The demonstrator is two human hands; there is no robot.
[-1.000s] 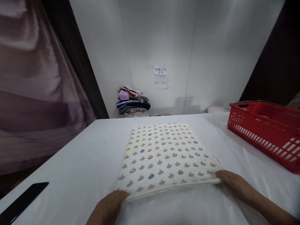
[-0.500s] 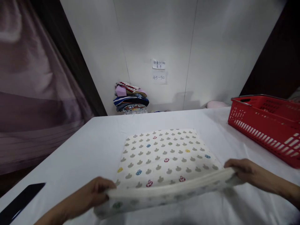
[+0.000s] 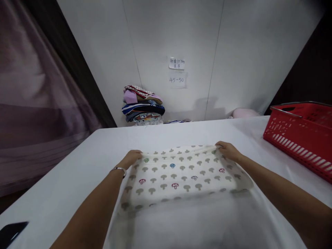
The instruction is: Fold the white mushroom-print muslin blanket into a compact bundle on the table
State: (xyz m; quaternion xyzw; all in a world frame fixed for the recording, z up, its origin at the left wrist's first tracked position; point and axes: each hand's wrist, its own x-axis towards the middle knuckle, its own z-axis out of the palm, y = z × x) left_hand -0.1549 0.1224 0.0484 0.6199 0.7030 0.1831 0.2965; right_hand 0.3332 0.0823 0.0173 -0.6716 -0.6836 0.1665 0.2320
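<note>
A white cloth printed with grey and coloured mushrooms (image 3: 178, 173) lies folded over on the white-covered table (image 3: 85, 173). My left hand (image 3: 132, 158) is closed on its far left corner, and a silver bracelet (image 3: 120, 169) circles that wrist. At the far right corner, my right hand (image 3: 227, 150) pinches the same cloth. Between the two hands the far edge runs fairly straight. The near part of the fabric looks blurred and sags in a loose fold.
On the right stands a red plastic basket (image 3: 298, 135) with a metal handle. A stack of folded fabrics (image 3: 144, 107) is beyond the table's far edge, by the wall. A black flat object (image 3: 11, 235) lies at the near left. Pinkish curtains (image 3: 38, 103) hang on the left.
Both hands have moved away from me, carrying the cloth's near edge over to its far edge. The view has shifted slightly, with the basket now farther right.
</note>
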